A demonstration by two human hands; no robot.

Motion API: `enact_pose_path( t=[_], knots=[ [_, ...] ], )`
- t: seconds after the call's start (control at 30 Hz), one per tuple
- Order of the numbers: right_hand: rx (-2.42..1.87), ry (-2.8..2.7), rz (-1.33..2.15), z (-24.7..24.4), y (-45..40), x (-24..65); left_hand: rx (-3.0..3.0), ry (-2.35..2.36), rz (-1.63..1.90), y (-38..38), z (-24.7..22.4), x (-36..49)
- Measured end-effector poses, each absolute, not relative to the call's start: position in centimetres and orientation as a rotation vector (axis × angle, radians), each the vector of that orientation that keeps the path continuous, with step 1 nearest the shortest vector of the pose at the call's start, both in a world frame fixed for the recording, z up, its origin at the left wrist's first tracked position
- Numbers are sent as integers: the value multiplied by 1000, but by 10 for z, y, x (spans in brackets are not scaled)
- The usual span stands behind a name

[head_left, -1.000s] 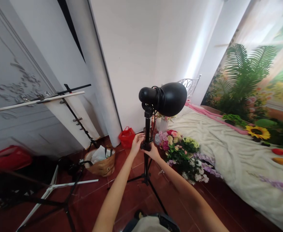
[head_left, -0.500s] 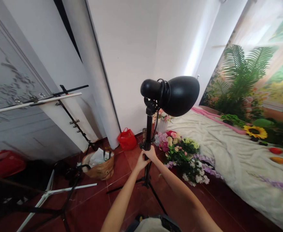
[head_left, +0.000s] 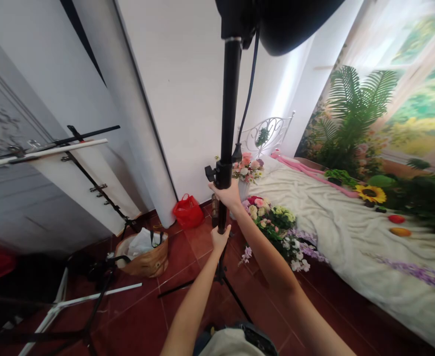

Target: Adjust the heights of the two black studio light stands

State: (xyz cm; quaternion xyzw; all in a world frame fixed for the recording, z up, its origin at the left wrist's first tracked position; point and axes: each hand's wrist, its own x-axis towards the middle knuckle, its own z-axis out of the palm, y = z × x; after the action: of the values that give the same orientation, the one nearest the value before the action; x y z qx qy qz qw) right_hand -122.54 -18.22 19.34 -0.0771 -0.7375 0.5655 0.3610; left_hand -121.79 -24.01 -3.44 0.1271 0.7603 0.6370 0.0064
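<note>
A black light stand [head_left: 231, 104] rises upright in front of me, with a black studio lamp [head_left: 291, 20] at its top, cut off by the upper edge. My right hand [head_left: 229, 194] is wrapped round the pole just under the black clamp collar [head_left: 223, 174] and its knob. Lower down, my left hand [head_left: 220, 238] grips the same pole, its fingers closed. A power cord [head_left: 250, 94] hangs from the lamp beside the pole, its plug [head_left: 237, 153] near the collar. The tripod legs [head_left: 235, 299] are spread on the red tiled floor.
On the right lies a bed with a cream blanket [head_left: 295, 190]; artificial flowers [head_left: 272, 215] stand beside it. A red bag [head_left: 188, 211] and a brown bag [head_left: 148, 259] sit on the floor. Further left are a backdrop stand [head_left: 94, 179] and white stand legs [head_left: 91, 298].
The lamp and the upper pole have risen, so more pole shows. My right hand has moved up with the collar, apart from my left hand, which stays lower on the stand.
</note>
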Motion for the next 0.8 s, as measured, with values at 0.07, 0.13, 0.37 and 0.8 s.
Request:
enact_pose_path(
  t=[0.07, 0.13, 0.37, 0.8],
  knots=[
    [-217, -1930, 1455, 201, -182, -1224, 394, 2387, 2004, -239, -38, -1219],
    [-226, -1936, 1457, 204, -184, -1222, 391, 2371, 2015, -237, -42, -1221],
    [-179, -1993, 1517, 208, -181, -1211, 289, 2316, 2102, -231, -55, -1225],
    [-205, -2237, 1678, 4, -115, -1162, 269, 2233, 2166, -229, -53, -1226]
  ],
)
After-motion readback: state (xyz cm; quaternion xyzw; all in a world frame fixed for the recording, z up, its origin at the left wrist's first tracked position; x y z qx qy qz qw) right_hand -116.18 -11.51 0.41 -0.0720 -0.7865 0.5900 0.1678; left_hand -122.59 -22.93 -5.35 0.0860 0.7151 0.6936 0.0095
